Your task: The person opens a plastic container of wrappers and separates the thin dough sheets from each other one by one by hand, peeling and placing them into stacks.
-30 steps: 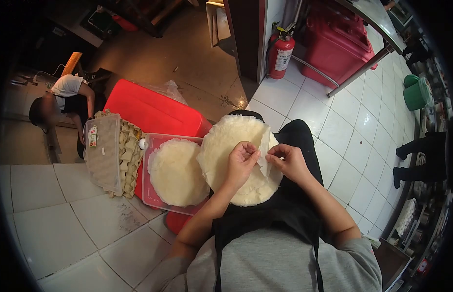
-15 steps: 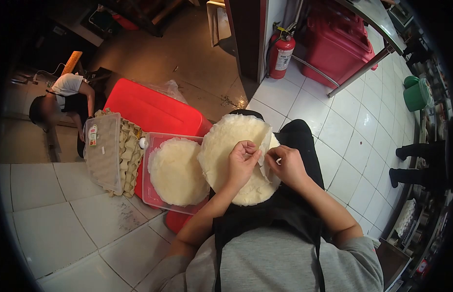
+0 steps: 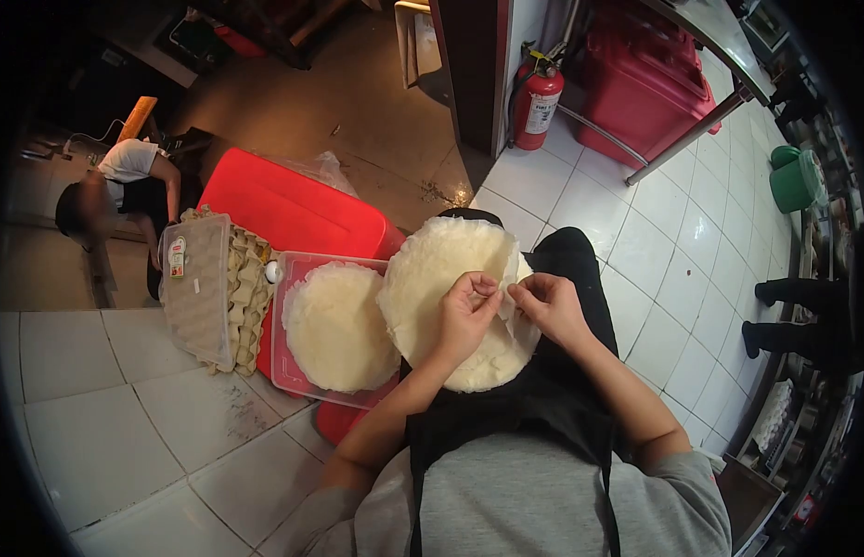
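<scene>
A stack of thin, pale round spring roll wrappers [image 3: 438, 258] rests on my lap. At its right side the top wrapper's edge is lifted and folded back. My left hand [image 3: 466, 314] lies over the stack, thumb and fingers pinched on the lifted wrapper edge. Close beside it, my right hand [image 3: 551, 308] pinches the same wrapper near its right rim. Both hands are closed, with their fingertips a short way apart. To the left, a second pile of wrappers [image 3: 337, 325] lies on a clear plastic lid or tray [image 3: 282, 367].
Egg trays [image 3: 248, 297] under a clear plastic cover [image 3: 198, 306] stand left, beside a red box [image 3: 293, 200]. A co-worker [image 3: 140, 181] bends over behind them. A fire extinguisher [image 3: 540, 107], a pink bin [image 3: 627, 84] and a metal table leg [image 3: 673, 144] are ahead right.
My right hand has moved slightly left and up, closer to my left hand, with the wrapper edge between them. The stack has stayed in place.
</scene>
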### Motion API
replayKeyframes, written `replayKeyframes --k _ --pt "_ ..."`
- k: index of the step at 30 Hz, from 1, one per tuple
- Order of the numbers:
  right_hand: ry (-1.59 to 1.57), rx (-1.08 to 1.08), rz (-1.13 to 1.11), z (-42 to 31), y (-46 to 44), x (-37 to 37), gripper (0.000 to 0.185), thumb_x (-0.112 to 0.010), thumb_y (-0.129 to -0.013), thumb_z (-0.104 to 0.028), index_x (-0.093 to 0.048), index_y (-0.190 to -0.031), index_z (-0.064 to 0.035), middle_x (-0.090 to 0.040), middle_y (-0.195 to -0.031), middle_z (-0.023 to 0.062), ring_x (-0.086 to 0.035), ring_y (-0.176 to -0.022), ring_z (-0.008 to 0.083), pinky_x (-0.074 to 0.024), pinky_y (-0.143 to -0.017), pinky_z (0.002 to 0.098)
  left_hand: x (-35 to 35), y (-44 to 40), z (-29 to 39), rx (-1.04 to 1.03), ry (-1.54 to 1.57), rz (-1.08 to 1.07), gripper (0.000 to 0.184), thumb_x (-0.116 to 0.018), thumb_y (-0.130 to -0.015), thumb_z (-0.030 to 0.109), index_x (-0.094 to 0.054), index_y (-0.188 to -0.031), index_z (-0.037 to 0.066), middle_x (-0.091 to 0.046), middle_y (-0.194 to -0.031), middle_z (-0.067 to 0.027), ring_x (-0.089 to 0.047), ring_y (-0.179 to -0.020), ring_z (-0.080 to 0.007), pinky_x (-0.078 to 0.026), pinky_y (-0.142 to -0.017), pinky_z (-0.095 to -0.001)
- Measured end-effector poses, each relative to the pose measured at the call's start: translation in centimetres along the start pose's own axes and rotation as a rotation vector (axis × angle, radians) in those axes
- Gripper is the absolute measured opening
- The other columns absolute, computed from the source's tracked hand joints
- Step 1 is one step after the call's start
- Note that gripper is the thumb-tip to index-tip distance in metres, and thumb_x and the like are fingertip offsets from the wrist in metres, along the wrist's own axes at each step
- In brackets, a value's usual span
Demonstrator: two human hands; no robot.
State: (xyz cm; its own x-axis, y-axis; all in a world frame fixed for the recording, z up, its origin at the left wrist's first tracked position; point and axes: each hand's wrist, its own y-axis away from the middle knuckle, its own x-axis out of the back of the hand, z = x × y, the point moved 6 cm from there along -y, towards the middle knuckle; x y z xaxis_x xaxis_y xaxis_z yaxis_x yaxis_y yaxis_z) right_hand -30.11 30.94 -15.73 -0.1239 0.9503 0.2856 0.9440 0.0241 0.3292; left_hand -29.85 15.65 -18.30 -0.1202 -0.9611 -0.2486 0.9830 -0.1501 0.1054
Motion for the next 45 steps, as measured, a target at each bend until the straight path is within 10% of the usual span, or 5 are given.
replayKeyframes --k 12,21,30,36,45 --pt "-0.126 -0.049 0.026 1.7 -0.6 0.6 0.018 -0.059 -0.086 -0.011 -0.059 -0.075 0.0030 -0.062 -0.064 0.0046 -0.064 -0.058 0.0114 -0.0496 -0.056 0.0243 1.0 -0.2 0.2 0.014 0.104 0.130 0.013 -0.061 -0.087 -0.003 -0.052 -0.093 0.002 -0.053 -0.087 0.0010 -0.053 -0.072 -0.0033 -0.045 -0.063 -0.0177" --pt "-0.213 0.047 -0.099 0.2 -0.5 -0.8 0.016 -0.056 -0.091 -0.007 -0.045 -0.103 -0.0074 -0.056 -0.082 0.0004 -0.056 -0.065 0.0072 -0.0468 -0.056 0.0217 0.8 -0.2 -0.2 0.004 0.058 0.051 0.012 -0.060 -0.088 -0.003 -0.052 -0.093 0.004 -0.052 -0.088 0.0020 -0.054 -0.072 -0.0029 -0.045 -0.062 -0.0170" --pt "0.262 0.366 -0.039 -0.5 -0.6 0.2 0.021 -0.048 -0.086 0.004 -0.064 -0.098 -0.0039 -0.049 -0.076 0.0056 -0.052 -0.060 0.0135 -0.0450 -0.058 0.0282 6.2 -1.3 3.0 -0.094 -0.012 0.152 0.013 -0.060 -0.087 -0.004 -0.052 -0.086 0.007 -0.055 -0.078 0.0025 -0.055 -0.070 -0.0034 -0.045 -0.061 -0.0183" --pt "0.046 0.129 -0.121 0.0 -1.0 0.2 0.031 -0.046 -0.084 0.005 -0.065 -0.108 -0.0037 -0.048 -0.079 0.0070 -0.053 -0.065 0.0146 -0.0463 -0.061 0.0294 11.4 -0.6 6.4 0.041 0.033 0.321 0.013 -0.058 -0.088 -0.002 -0.051 -0.085 0.009 -0.058 -0.088 -0.0010 -0.057 -0.075 -0.0070 -0.046 -0.062 -0.0203" --pt "-0.017 0.084 -0.541 -1.5 1.1 -1.5 0.030 -0.051 -0.079 0.003 -0.065 -0.105 -0.0035 -0.049 -0.094 0.0101 -0.058 -0.073 0.0185 -0.0520 -0.068 0.0316 9.6 1.6 5.8 0.326 0.160 -0.110 0.061 -0.048 -0.076 -0.007 -0.040 -0.136 0.003 -0.053 -0.122 -0.0051 -0.058 -0.091 -0.0088 -0.047 -0.075 -0.0224"
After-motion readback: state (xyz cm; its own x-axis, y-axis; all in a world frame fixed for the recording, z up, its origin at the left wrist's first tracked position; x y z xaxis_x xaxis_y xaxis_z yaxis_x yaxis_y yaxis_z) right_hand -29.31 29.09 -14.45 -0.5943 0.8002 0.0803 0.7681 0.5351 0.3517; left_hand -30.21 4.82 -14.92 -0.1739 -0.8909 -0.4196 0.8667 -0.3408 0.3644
